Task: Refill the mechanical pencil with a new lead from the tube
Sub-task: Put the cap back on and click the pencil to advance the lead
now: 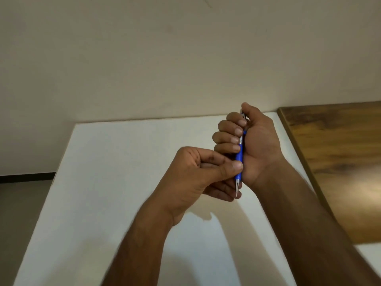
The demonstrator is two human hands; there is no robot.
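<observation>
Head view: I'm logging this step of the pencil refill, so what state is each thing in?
mechanical pencil: held above the table, metal tip pointing down toward the camera
right hand: fist closed around the pencil barrel, thumb at its top end
left hand: thumb pressed on the lower barrel
white table: bare where visible
lead tube: not visible

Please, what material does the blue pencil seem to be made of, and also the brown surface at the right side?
The pencil: its blue barrel looks like smooth plastic with an even colour, and its tapered tip has a silver shine, probably metal. The brown surface: wood or a wood-look laminate, with grain pattern and a soft reflection.
</observation>
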